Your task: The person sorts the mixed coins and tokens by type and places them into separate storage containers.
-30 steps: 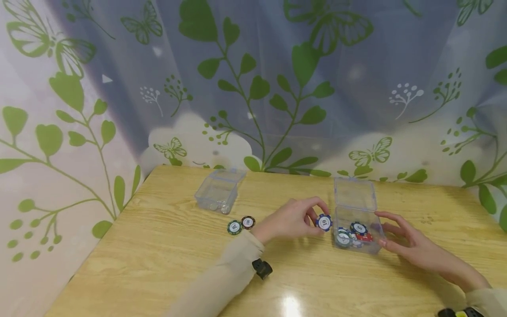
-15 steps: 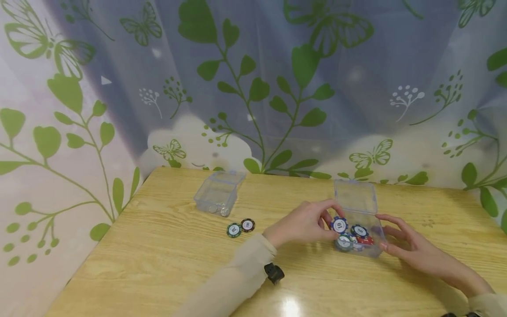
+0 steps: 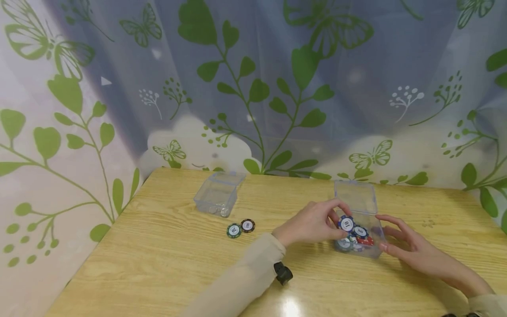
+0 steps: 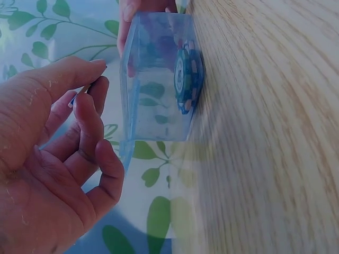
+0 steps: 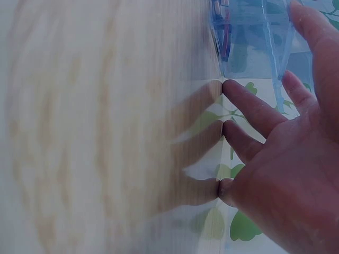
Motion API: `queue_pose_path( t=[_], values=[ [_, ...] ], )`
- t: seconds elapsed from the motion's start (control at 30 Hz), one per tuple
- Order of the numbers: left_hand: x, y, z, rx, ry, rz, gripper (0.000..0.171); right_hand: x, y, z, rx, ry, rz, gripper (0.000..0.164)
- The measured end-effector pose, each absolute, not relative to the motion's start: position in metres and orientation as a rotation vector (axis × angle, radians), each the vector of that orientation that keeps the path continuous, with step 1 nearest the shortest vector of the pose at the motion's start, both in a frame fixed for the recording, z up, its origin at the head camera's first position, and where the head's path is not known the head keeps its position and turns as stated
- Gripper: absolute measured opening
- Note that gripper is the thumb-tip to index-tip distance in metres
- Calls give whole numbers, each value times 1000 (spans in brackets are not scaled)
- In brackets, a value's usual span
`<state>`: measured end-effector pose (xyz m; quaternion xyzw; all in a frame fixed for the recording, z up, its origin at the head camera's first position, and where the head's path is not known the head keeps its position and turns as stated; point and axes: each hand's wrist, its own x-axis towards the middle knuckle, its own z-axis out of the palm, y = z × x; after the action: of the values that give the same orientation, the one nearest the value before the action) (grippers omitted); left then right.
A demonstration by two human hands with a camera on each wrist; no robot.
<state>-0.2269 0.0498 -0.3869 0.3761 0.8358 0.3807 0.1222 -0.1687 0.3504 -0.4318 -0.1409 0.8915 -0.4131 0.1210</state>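
In the head view my left hand (image 3: 314,223) pinches a blue poker chip (image 3: 346,223) marked 10 between thumb and fingers. The chip is over the clear plastic box (image 3: 372,251) on the right, whose lid stands raised at the back. Edge-on in the left wrist view, the pinched poker chip (image 4: 83,90) shows above the box's open top. Inside that box lie several chips, among them a dark blue chip (image 3: 361,232) marked 50 and a red chip (image 3: 365,241). My right hand (image 3: 421,255) touches the box's right side with thumb and forefinger, its other fingertips on the table.
A second clear box (image 3: 215,200) with its lid raised stands at the back left, holding several silvery round pieces. In front of it a green chip (image 3: 233,230) marked 20 and a black-and-red chip (image 3: 247,226) lie on the wooden table (image 3: 158,259). A patterned curtain (image 3: 269,149) hangs behind.
My left hand has moved right with the blue poker chip, from beside the right box to over its chips. My right hand has kept its place at the box.
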Motion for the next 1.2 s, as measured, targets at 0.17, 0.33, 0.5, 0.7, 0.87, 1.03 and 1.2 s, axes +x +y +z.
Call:
queue_pose_path(
  t=[0.17, 0.33, 0.5, 0.7, 0.87, 1.03, 1.2],
  values=[
    [-228, 55, -389, 1070, 2414, 1147, 38, -169, 350, -432, -402, 2615, -1195, 72],
    [-229, 60, -391, 1063, 2416, 1147, 37, -169, 350, -433, -404, 2646, -1177, 72],
    [-229, 63, -394, 1066, 2423, 1135, 37, -169, 351, -433, -401, 2628, -1182, 72],
    [-231, 66, -397, 1062, 2422, 1123, 37, -169, 351, -432, -415, 2620, -1196, 72],
    [-231, 68, -399, 1052, 2427, 1126, 37, -169, 350, -431, -399, 2615, -1192, 72],
    [-232, 67, -401, 1065, 2412, 1131, 36, -169, 350, -431, -392, 2600, -1195, 72],
    [-232, 66, -402, 1071, 2382, 1140, 35, -169, 351, -433, -417, 2601, -1200, 72]
  ],
)
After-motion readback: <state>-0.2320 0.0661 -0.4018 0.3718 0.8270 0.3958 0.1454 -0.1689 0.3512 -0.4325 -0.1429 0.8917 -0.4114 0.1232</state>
